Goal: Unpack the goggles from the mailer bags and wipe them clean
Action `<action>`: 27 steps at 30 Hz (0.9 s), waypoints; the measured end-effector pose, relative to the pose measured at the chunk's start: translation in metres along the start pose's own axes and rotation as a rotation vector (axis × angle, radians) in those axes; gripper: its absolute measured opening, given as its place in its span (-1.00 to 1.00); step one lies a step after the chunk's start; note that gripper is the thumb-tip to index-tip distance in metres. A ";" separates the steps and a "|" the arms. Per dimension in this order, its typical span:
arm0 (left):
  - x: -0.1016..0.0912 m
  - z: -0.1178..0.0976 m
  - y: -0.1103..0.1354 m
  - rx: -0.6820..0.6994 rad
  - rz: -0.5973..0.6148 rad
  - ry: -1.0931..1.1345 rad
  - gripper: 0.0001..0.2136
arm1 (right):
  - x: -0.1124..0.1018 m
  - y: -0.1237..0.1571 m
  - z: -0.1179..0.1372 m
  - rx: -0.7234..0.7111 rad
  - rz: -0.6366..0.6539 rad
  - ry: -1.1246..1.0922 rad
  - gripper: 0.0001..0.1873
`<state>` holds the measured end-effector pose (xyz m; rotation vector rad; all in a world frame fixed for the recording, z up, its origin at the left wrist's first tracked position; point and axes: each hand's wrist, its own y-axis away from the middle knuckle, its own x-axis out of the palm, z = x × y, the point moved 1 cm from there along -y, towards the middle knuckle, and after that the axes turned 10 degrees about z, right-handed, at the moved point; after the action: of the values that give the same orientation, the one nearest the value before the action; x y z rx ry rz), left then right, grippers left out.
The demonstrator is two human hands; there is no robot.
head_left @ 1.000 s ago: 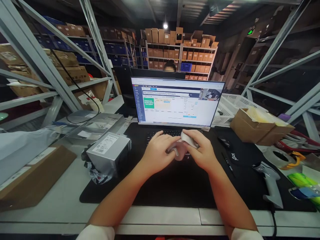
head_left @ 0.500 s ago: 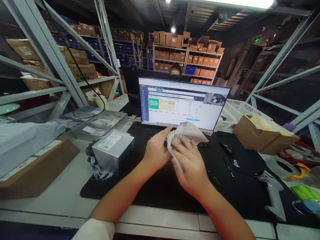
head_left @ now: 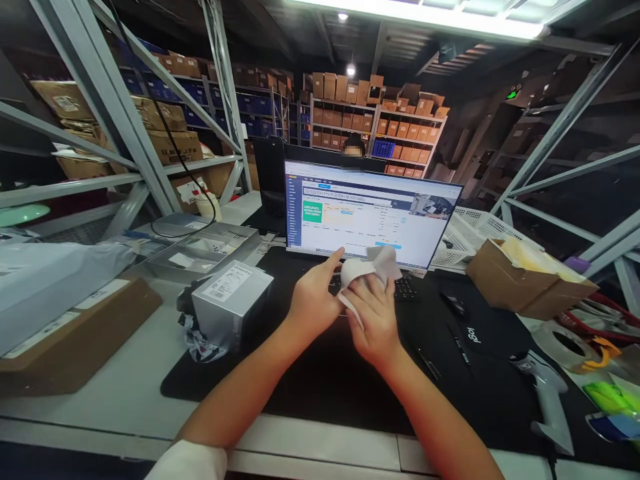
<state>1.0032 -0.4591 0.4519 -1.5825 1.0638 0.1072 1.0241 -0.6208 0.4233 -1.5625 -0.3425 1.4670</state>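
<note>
Work looks unfinished: the right hand grips a white cloth; whether the left hand holds anything, I cannot tell

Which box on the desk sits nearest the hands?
The silver-grey box with the white label on top, beside the left hand. The brown cardboard box at far left and brown cardboard box at right are farther out.
</note>
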 end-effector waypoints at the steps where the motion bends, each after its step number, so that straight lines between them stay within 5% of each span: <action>1: 0.000 0.000 0.000 0.015 -0.020 -0.002 -0.44 | 0.000 -0.001 -0.001 0.014 -0.009 0.001 -0.63; 6: 0.006 0.000 0.001 0.022 -0.019 -0.049 -0.45 | 0.003 0.001 -0.008 0.181 -0.020 0.020 -0.62; 11: 0.010 0.000 0.001 0.115 -0.015 -0.087 -0.45 | 0.007 0.002 -0.005 0.069 -0.001 0.040 -0.65; 16: 0.010 0.002 0.001 0.020 0.002 -0.103 -0.39 | 0.005 0.002 -0.016 0.235 -0.016 0.072 -0.62; 21: 0.011 0.002 0.002 0.084 0.008 -0.133 -0.41 | 0.013 0.003 -0.010 0.054 -0.015 0.045 -0.64; 27: 0.014 0.004 0.002 0.028 0.035 -0.120 -0.34 | 0.012 0.003 -0.016 0.217 -0.012 0.025 -0.60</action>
<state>1.0125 -0.4633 0.4410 -1.5139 0.9957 0.2074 1.0404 -0.6210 0.4107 -1.4009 -0.1707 1.4240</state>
